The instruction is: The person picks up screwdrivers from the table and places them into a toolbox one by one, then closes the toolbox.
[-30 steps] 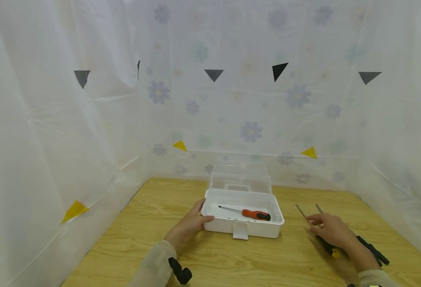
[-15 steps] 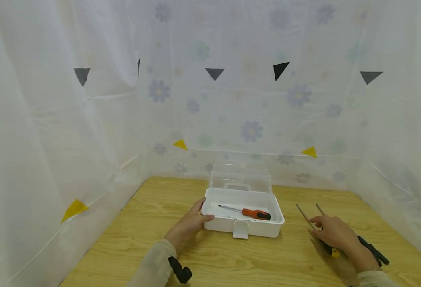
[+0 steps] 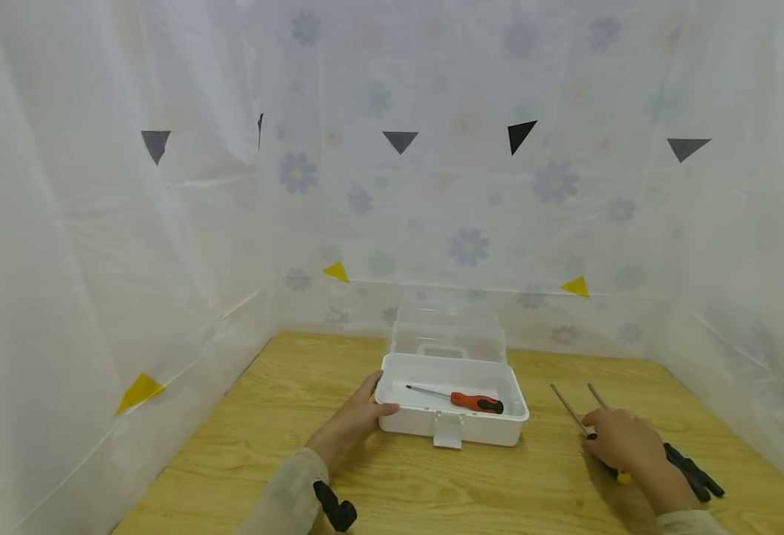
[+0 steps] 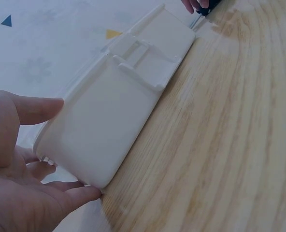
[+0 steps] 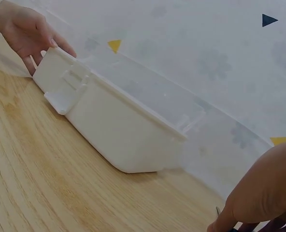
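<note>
From the head camera we see a white plastic box [image 3: 452,416] standing open near the middle of the wooden desk [image 3: 244,438], its clear lid [image 3: 448,338] tipped up at the back. Inside it lies an orange-and-black screwdriver [image 3: 458,400], handle to the right and shaft pointing left. Our left hand [image 3: 358,416] rests against the box's left front corner, the thumb along the front wall and the fingers laid fairly straight along the left end; it braces the box rather than wrapping it. Our right hand [image 3: 622,442] lies well to the right of the box, fingers curled down over two thin metal rods [image 3: 575,401] that jut out from under it toward the back of the desk. A small yellow tip [image 3: 623,478] peeks from below the hand, and black handles [image 3: 692,472] lie just beside the wrist. We cannot tell whether the fingers actually pinch a rod or only cover it.

The left wrist view shows the left hand [image 4: 17,169] with thumb above and fingers below the box's [image 4: 114,121] end, touching it, with the latch tab [image 4: 143,58] further along the front wall.

The right wrist view shows the box [image 5: 119,125] from its right end, the left hand [image 5: 27,31] at its far corner, and the right hand [image 5: 264,193] at the lower right edge, its fingertips bent toward the desk [image 5: 46,179].
</note>
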